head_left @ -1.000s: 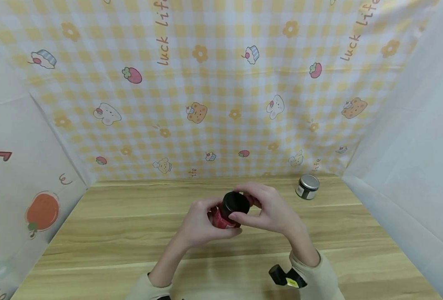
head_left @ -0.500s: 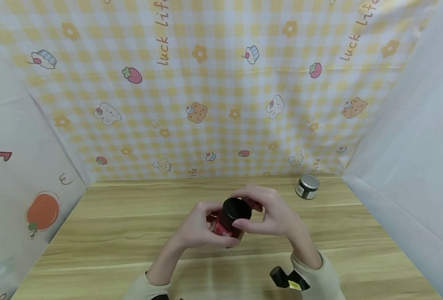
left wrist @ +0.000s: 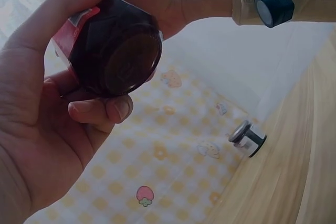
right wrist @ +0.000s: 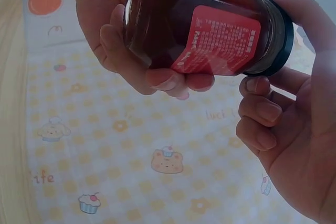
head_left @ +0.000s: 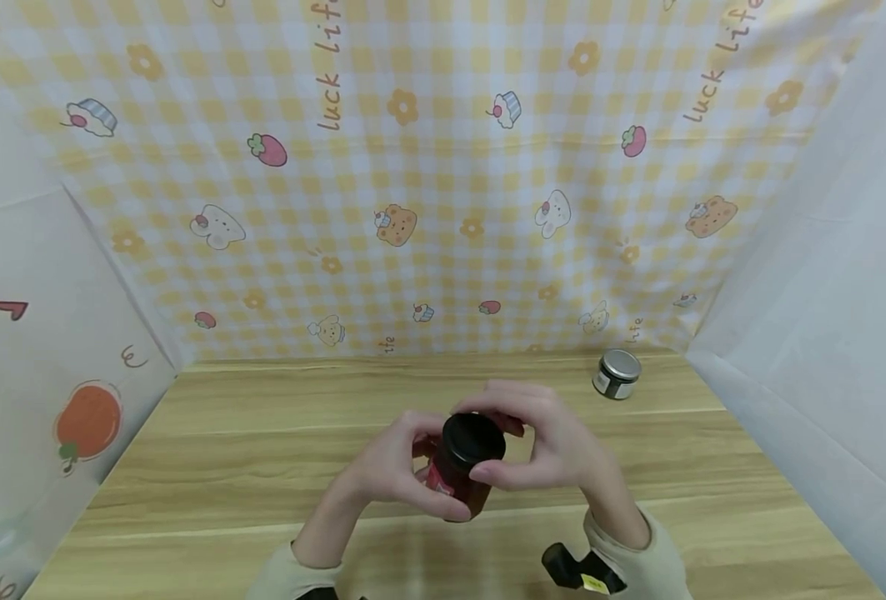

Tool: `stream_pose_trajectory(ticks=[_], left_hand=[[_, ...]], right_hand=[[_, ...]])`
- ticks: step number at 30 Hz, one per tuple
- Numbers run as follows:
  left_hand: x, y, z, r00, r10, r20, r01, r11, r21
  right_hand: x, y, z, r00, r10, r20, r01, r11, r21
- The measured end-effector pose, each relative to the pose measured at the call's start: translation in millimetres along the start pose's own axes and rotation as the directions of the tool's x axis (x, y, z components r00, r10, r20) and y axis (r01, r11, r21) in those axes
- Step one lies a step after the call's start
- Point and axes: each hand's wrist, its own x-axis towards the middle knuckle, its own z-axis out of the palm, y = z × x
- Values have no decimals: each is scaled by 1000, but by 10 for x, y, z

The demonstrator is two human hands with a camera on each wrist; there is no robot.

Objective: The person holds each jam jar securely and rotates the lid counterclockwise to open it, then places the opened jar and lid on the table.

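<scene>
1. Jar of dark-red faceted glass [right wrist: 163, 19] is held tilted above the pale wood-grain surface [head_left: 262, 467], between the two hands, its round black lid [head_left: 474, 437] sitting on the neck.
2. I see the left hand [head_left: 392, 467] curled round the jar's body; the right hand [head_left: 558, 435] is bent about the lid, thumb on one side, fingers on the other.
3. My judgement of progress: the jar is lifted and steadied, the work at the lid looks unfinished, and the jar is not set down. Whether the lid is tight or loose, I cannot tell.
4. The red label [right wrist: 223, 40] carries rows of white print, too blurred for me to make out a brand.
5. The short dark jar with a silver lid [head_left: 617, 377] stands apart at the far right, untouched; its pale label [head_left: 623, 391] is too small to read.
6. On the yellow-and-white checked cloth [head_left: 443, 175] behind, I read "luck life".
</scene>
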Motion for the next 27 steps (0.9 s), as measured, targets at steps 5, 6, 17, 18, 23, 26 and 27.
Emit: stream_pose_trajectory(ticks=[5,6,17,18,23,26,27], left_hand=[[7,-38,4,997,64,52,-62,997,-53],[8,-44,6,996,73,58,-69,996,-62],[1,-69,-3,997,58,55,-56,998,-34],[1,-69,-4,997,55,54,-54,998,-25],[-4,-68,-9,997,58,47,-58,998,-10],[-14,-63,-23,999,48,22,-48,999,-2],[-19,-60,-31,999,43,10,-43,999,1]], right_hand=[[20,15,14,999,-45,4,44,998,42],[21,14,14,999,-45,5,45,998,48],[6,53,5,998,-42,-35,44,997,61],[2,61,3,998,-41,-43,43,997,62],[-9,93,-2,996,-31,-84,37,997,66],[-13,104,-4,994,-26,-107,33,998,60],[-14,107,-5,993,-22,-114,29,998,59]])
